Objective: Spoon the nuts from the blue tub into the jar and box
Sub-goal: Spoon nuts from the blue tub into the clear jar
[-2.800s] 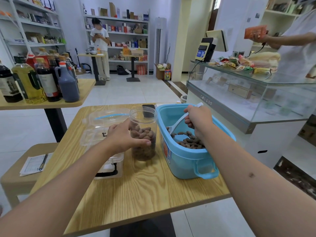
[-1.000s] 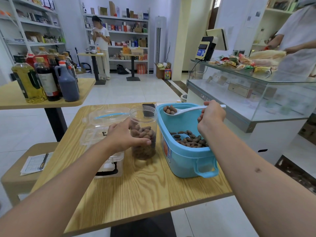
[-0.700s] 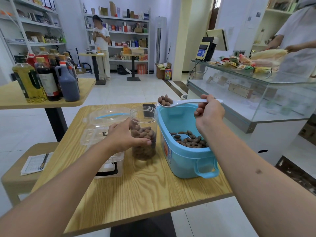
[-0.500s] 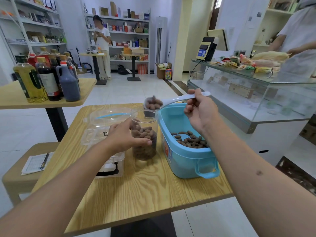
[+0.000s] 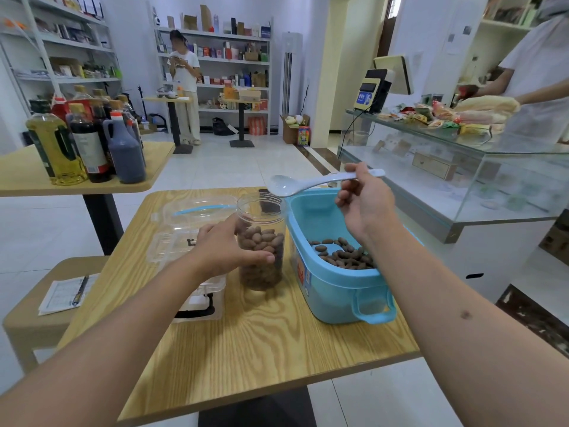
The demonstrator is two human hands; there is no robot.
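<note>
A clear jar (image 5: pixel 261 241), more than half full of brown nuts, stands mid-table. My left hand (image 5: pixel 226 249) grips its left side. My right hand (image 5: pixel 365 204) pinches the handle of a white spoon (image 5: pixel 304 183). The spoon's bowl is empty and hangs just above the jar's right rim. The blue tub (image 5: pixel 334 272) sits right of the jar with a layer of nuts (image 5: pixel 341 255) on its bottom. A clear plastic box (image 5: pixel 184 238) with its lid open lies left of the jar, partly behind my left hand.
The wooden table (image 5: pixel 246 340) has its front edge near me. A second table with several bottles (image 5: pixel 89 143) stands at the left. A glass counter (image 5: pixel 462 171) runs along the right, a person behind it. A stool with paper and pen (image 5: pixel 69 292) is at lower left.
My right hand lifted a spoonful of nuts out of the tub, carried it left over the jar and tipped it. The spoon is now empty and the jar holds more nuts.
</note>
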